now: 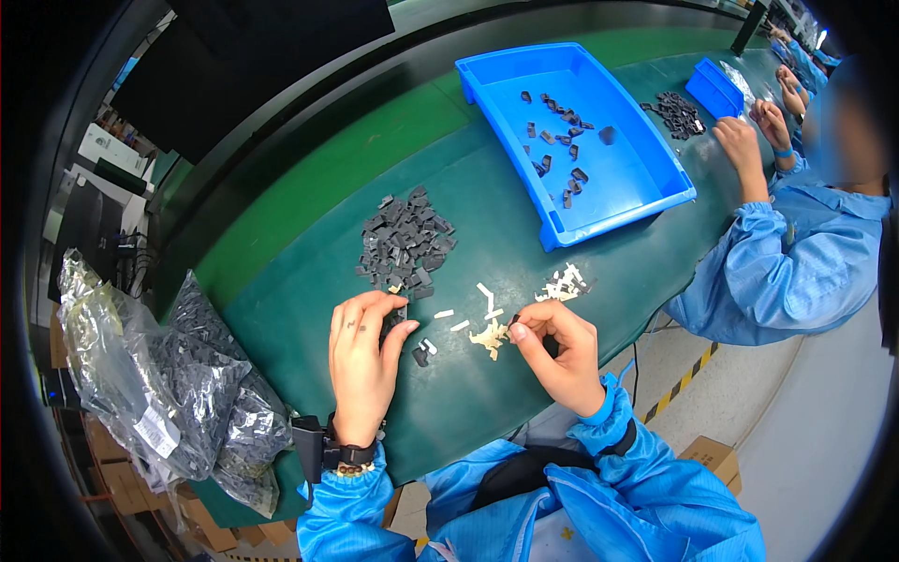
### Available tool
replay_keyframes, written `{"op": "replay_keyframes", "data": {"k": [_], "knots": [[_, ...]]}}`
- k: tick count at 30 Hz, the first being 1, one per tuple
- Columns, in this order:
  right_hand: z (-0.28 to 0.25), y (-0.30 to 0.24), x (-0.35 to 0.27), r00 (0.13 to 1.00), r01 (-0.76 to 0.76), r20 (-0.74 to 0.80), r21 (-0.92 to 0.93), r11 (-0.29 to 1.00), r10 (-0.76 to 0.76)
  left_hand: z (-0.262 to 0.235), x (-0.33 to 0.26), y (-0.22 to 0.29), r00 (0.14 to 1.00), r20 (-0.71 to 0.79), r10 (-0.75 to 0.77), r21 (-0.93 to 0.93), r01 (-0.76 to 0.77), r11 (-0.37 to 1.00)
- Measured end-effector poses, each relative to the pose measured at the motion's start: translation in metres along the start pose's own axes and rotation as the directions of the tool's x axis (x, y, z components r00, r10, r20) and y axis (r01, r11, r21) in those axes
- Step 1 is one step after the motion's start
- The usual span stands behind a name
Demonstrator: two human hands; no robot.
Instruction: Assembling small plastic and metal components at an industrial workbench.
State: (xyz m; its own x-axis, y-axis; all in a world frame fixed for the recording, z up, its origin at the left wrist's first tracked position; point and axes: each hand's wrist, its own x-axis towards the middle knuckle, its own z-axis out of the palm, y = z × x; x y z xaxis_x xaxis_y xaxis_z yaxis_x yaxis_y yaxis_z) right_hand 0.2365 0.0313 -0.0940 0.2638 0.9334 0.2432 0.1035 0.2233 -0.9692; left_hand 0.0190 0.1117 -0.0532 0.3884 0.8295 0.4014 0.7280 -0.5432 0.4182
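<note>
The right hand [567, 361] leans left, pinching a small black piece [513, 319] by cream scraps [489, 338]; which way it points is hidden. The left hand [361, 348] curls near gray pieces [405, 242], grip hard to tell.

Blue sleeves [348, 513], black wristband [356, 455], beaded bracelet [354, 469]
</note>
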Motion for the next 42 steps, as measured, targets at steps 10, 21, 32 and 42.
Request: {"op": "replay_keyframes", "data": {"k": [10,21,32,42], "knots": [[-0.001,-0.009,0.002,0.994,-0.041,0.095,-0.059,0.997,0.046,0.01,-0.015,0.013,0.992,0.118,-0.039,-0.581,0.101,0.808],[0.012,-0.006,0.003,0.962,-0.167,0.246,0.2,0.965,0.116,0.017,-0.022,0.031,0.987,-0.12,0.105,-0.412,-0.146,0.899],[0.013,-0.002,0.005,0.946,-0.19,0.3,0.195,0.962,0.126,0.027,-0.027,0.026,0.963,-0.204,0.175,-0.361,-0.241,0.901],[0.015,-0.008,0.005,0.939,-0.218,0.303,0.163,0.962,0.161,0.03,-0.03,0.025,0.966,-0.206,0.157,-0.382,-0.227,0.896]]}}
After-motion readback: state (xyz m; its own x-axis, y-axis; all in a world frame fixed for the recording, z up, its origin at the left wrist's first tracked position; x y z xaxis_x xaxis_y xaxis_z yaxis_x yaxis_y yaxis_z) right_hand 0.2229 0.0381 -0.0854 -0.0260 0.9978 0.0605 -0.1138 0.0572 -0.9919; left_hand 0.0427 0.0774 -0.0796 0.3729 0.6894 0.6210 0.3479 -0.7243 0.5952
